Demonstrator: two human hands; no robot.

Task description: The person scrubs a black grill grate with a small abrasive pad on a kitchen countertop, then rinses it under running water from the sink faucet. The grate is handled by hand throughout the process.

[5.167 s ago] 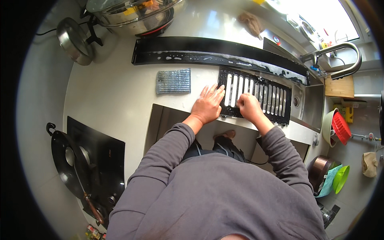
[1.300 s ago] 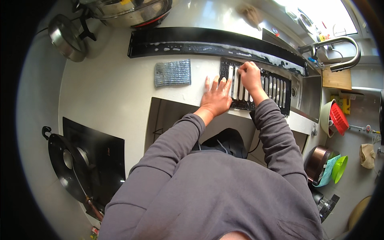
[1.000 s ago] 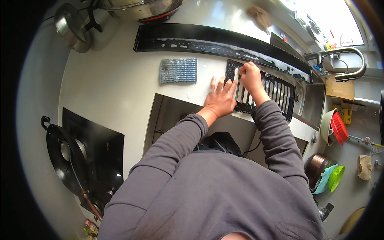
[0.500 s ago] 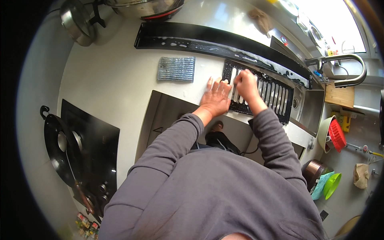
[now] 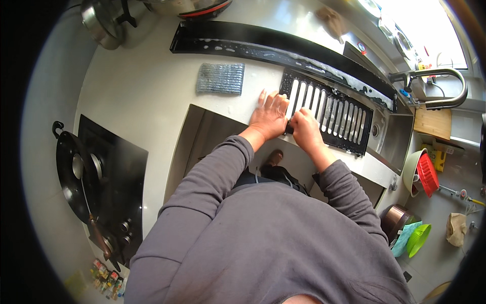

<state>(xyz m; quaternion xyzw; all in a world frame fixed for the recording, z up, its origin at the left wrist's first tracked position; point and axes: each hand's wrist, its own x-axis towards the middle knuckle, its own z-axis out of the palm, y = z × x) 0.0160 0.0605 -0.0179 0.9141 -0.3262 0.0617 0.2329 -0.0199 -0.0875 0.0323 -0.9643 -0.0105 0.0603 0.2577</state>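
Observation:
A black slotted panel [image 5: 328,115], like a vent grille, lies wet with suds on the white counter. At its left end my left hand [image 5: 270,117] rests with stretched fingers, the palm by the panel's edge. My right hand [image 5: 307,130] is curled closed over the panel's near left part, beside the left hand; whatever is in it, if anything, is hidden. Left of the panel lies a grey ribbed scouring pad [image 5: 220,79]. Behind it stretches a long black trough-shaped strip [image 5: 243,50] streaked with foam.
To the right are a steel sink [image 5: 396,139] and a dark faucet [image 5: 445,76]. A black cooktop [image 5: 121,172] with a wok [image 5: 68,175] is on the left. A steel pot [image 5: 182,6] stands at the back. The cabinet below the counter [image 5: 136,96] has an opening near my body.
My right hand has slid toward me along the slots, from the panel's far side to its near edge. My left hand stays at the left end.

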